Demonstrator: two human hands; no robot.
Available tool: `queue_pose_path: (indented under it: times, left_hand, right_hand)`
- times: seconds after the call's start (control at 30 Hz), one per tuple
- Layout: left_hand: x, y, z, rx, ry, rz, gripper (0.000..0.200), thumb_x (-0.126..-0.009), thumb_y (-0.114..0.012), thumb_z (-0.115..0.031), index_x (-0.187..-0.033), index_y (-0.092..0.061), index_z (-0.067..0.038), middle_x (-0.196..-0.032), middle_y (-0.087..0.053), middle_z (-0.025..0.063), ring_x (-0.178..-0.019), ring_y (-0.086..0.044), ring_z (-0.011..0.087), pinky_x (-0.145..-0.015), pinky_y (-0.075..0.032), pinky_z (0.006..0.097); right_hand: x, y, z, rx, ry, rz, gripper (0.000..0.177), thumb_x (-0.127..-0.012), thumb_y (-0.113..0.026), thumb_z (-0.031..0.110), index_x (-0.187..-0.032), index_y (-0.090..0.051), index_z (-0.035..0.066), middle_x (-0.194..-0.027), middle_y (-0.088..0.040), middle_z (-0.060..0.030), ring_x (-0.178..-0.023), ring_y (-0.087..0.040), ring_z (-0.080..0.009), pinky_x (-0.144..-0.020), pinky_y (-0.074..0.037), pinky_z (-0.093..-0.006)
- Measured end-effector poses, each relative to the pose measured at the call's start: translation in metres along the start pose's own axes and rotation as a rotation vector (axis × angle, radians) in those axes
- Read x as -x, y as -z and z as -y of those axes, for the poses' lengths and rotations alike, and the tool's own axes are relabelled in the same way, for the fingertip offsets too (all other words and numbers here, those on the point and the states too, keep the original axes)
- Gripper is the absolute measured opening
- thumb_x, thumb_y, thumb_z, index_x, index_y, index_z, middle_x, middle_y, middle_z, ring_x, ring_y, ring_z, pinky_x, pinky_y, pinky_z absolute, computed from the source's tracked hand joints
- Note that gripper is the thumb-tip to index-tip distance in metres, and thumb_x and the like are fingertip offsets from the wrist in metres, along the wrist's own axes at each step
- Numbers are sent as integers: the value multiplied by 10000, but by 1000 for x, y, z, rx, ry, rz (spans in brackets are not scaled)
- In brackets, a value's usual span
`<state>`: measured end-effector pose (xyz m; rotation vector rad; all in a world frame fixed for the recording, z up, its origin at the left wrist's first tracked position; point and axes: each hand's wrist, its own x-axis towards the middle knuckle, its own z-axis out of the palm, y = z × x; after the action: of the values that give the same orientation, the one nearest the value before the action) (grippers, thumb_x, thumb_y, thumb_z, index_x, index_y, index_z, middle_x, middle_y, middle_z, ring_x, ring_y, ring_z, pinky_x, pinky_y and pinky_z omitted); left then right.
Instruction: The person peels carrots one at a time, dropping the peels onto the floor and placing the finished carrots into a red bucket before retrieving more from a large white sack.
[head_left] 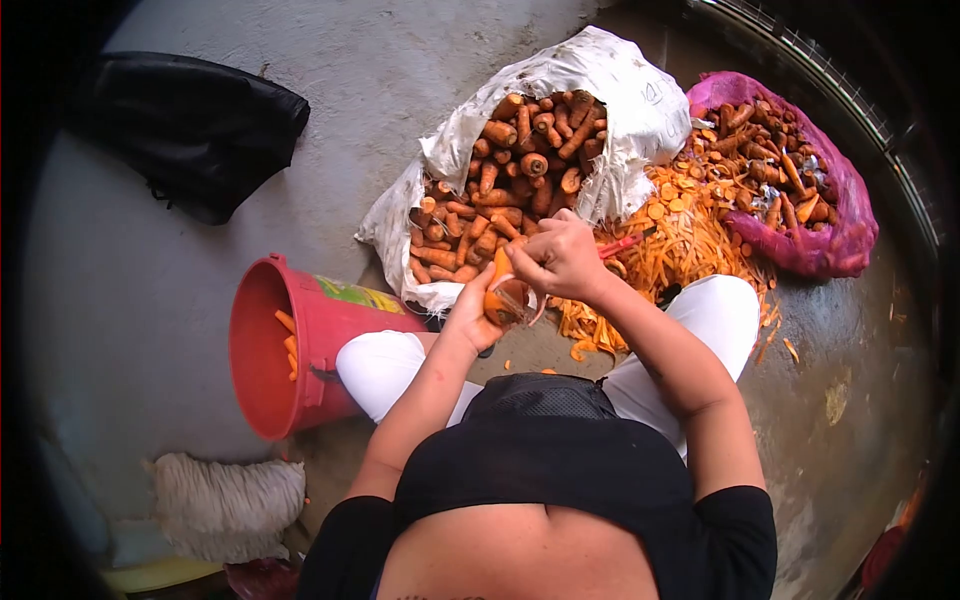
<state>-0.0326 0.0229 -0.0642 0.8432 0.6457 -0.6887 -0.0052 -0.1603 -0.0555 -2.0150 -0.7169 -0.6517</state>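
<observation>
In my left hand point(473, 313) is a carrot point(503, 262), tilted upward, its lower end dark and unpeeled, its upper part bright orange. A strip of peel point(538, 306) hangs beside it. My right hand point(560, 255) is closed just above the carrot. A red handle point(625, 243) sticks out behind that hand, apparently of a peeler whose blade is hidden by the fingers. Beyond both hands lies an open white sack point(640, 120) full of unpeeled carrots point(535, 165). Orange peelings point(690, 230) are heaped on the floor to the right of my right hand.
A red bucket point(330, 335) lies tipped at left with a few peeled carrots point(288, 345) inside. A pink mesh sack point(850, 225) of carrots and scraps stands at far right. Black cloth or plastic point(200, 125) lies at upper left, a whitish bundle point(228, 505) at lower left.
</observation>
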Motion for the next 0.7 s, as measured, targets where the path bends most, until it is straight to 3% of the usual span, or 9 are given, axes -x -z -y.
queue_pose_path:
  times: [0.07,0.1,0.2,0.3,0.4,0.6,0.7]
  left_hand:
    - [1,-3,4,-42,-6,-4,337,-985,-388,-386,-1134,-522,-116,-913,-602,38,-766,-612,154,-672,-547,343]
    - [-17,22,5,13,-18,110,406,-964,-418,-401,-1142,-518,-50,-1010,-621,104,-905,-631,229,-780,-535,405]
    - [-13,19,6,-21,-37,44,406,-965,-414,-404,-1152,-515,-57,-1030,-619,105,-927,-627,225,-797,-529,405]
    - [8,-12,8,-42,-65,-70,326,-991,-359,-352,-1156,-509,-114,-952,-604,52,-822,-611,166,-693,-543,368]
    - [8,-10,11,-48,-72,-95,335,-993,-349,-347,-1165,-506,-107,-980,-607,61,-867,-612,175,-706,-541,372]
    - [3,8,8,-47,-101,147,371,-985,-394,-332,-1181,-500,-36,-1082,-606,108,-964,-616,218,-816,-524,373]
    - [6,-1,6,-38,-148,72,367,-983,-404,-324,-1169,-506,-24,-1054,-615,112,-947,-620,214,-821,-521,363]
  right_hand:
    - [-1,2,5,10,82,-8,358,-782,-633,203,-447,-527,136,-465,-515,2,-460,-416,-182,-535,-308,-325]
    - [0,0,4,35,106,-6,333,-758,-632,187,-445,-529,138,-464,-516,17,-465,-421,-176,-531,-313,-318]
    - [3,-2,6,105,72,43,339,-749,-624,220,-433,-549,125,-479,-559,21,-509,-487,-168,-563,-362,-319]
    - [0,-1,8,140,95,35,342,-745,-621,212,-426,-536,125,-471,-554,19,-501,-484,-164,-559,-369,-320]
    - [-1,-1,8,154,140,24,345,-739,-619,204,-417,-525,126,-462,-547,20,-494,-484,-162,-557,-378,-321]
    - [1,-9,3,39,92,35,320,-728,-610,193,-427,-533,117,-457,-529,-10,-491,-496,-192,-550,-383,-327]
    - [0,-19,-4,-88,87,-18,356,-738,-609,165,-419,-456,128,-455,-485,2,-469,-457,-195,-504,-322,-338]
